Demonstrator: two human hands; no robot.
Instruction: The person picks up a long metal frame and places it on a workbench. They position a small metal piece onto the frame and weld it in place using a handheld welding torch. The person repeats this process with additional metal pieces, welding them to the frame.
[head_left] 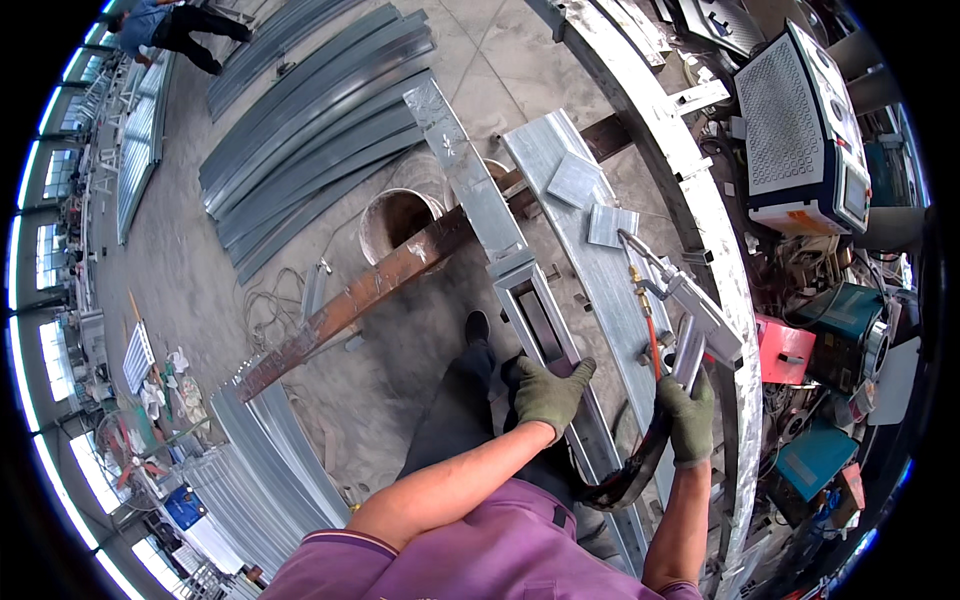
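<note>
A galvanized metal channel (541, 318) lies lengthwise in front of me across a rusty beam, its hollow facing up. My left hand (552, 395), in an olive work glove, grips the channel's near part, with its thumb over the right-hand edge. In my right hand (688, 420), gloved alike, is the handle of a silver handheld welding gun (703, 318). Its thin nozzle points up and left, the tip by a small square metal plate (606, 226) on a wide galvanized strip. A second square plate (574, 180) rests farther along that strip. An orange hose (653, 340) runs beside the gun.
The rusty beam (350, 300) crosses from lower left to upper right, a large pipe (400, 215) beside it. Stacked metal profiles (320, 120) lie far left. A whitish curved rail (715, 240), a white machine (790, 130) and teal equipment (815, 460) stand right. Another person (180, 25) is far left.
</note>
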